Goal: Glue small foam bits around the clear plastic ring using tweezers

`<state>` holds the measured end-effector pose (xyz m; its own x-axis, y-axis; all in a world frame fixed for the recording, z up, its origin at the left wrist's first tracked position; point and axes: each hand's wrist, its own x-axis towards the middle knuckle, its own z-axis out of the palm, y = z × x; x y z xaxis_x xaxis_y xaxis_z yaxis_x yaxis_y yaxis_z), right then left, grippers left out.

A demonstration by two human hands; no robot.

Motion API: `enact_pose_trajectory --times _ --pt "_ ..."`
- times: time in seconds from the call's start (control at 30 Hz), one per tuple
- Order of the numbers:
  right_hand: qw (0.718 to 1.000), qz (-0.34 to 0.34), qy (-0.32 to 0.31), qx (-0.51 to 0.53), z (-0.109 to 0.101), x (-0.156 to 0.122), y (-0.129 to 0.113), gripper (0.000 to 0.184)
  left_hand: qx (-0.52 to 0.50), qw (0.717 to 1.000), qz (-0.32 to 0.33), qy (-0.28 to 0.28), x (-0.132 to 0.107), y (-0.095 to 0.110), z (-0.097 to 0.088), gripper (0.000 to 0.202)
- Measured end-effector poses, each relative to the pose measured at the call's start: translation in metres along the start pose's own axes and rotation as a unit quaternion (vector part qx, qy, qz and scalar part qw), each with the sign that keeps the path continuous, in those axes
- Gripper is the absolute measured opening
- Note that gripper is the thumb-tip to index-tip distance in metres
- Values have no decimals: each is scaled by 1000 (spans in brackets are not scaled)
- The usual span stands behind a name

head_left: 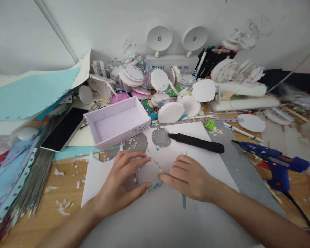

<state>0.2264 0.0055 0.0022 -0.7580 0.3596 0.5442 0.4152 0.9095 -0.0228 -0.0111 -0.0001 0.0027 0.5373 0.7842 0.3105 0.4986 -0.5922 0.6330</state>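
Note:
My left hand (pixel 127 179) curves around a thin round hoop (pixel 159 166), thumb and fingers at its left edge. Small blue and white bits cling to the hoop's rim, and its middle looks pale; I cannot tell whether a disc fills it. My right hand (pixel 189 175) is closed around teal tweezers (pixel 184 202), whose two prongs point away from me above the knuckles. Its index finger and thumb meet the hoop's right edge. Both hands are over a white sheet (pixel 198 137) with round holes cut out. A black marker-like pen (pixel 198 142) lies across the sheet.
An open white box (pixel 113 119) stands behind the left hand, with a phone (pixel 64 129) to its left. Many white discs (pixel 171 112) pile up along the wall. A blue hot glue gun (pixel 276 162) with a red light lies at right. Wire stems (pixel 38 172) are bundled at left.

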Motion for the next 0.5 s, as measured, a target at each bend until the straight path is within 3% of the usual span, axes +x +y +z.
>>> enact_pose_trajectory --times 0.33,0.43,0.5 --pt "999 -8 24 41 1 -6 -2 16 -13 999 30 39 0 0 1 43" --pt "986 63 81 130 0 -11 0 22 -22 998 31 40 -1 1 0 41" --pt "963 140 138 184 0 -13 1 28 -19 998 32 41 -1 1 -1 40"
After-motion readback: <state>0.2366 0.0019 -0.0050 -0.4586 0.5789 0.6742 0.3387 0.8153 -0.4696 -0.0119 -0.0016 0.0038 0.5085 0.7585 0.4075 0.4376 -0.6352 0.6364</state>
